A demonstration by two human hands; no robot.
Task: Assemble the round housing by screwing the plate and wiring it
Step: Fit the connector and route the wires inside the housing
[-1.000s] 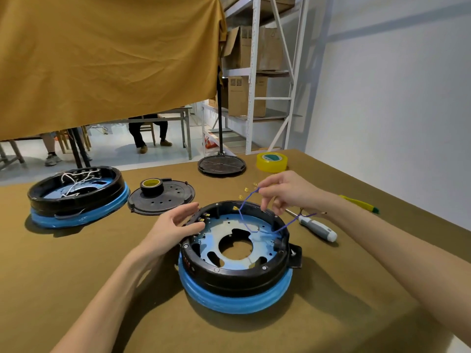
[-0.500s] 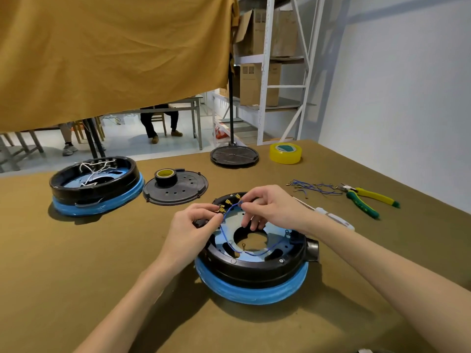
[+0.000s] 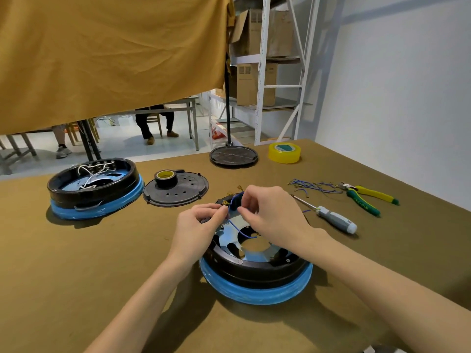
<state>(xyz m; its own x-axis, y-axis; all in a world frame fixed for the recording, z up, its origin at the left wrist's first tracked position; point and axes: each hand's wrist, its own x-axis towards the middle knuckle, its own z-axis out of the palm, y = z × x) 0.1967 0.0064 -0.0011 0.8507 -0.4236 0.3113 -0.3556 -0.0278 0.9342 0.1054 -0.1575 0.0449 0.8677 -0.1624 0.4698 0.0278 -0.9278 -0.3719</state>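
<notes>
A round black housing [image 3: 254, 270] with a blue band sits on the brown table in front of me, a shiny metal plate [image 3: 251, 247] inside it. A thin blue wire [image 3: 239, 231] loops over the plate. My left hand [image 3: 197, 230] pinches the wire's brass terminal at the housing's far rim. My right hand [image 3: 270, 215] pinches the same wire just beside it, fingers curled above the rim. The rim's terminals are mostly hidden behind both hands.
A second housing [image 3: 94, 187] with white wires stands at the left. Beside it lies a black cover [image 3: 178, 192] with a tape roll [image 3: 165, 177] on it. A screwdriver [image 3: 331, 216], pliers [image 3: 367, 197], loose blue wires [image 3: 311, 187] and yellow tape [image 3: 284, 152] lie to the right.
My right hand brought the blue wire from above the right rim over to the far rim. My left hand left the housing's side and now pinches the terminal. The view shifted.
</notes>
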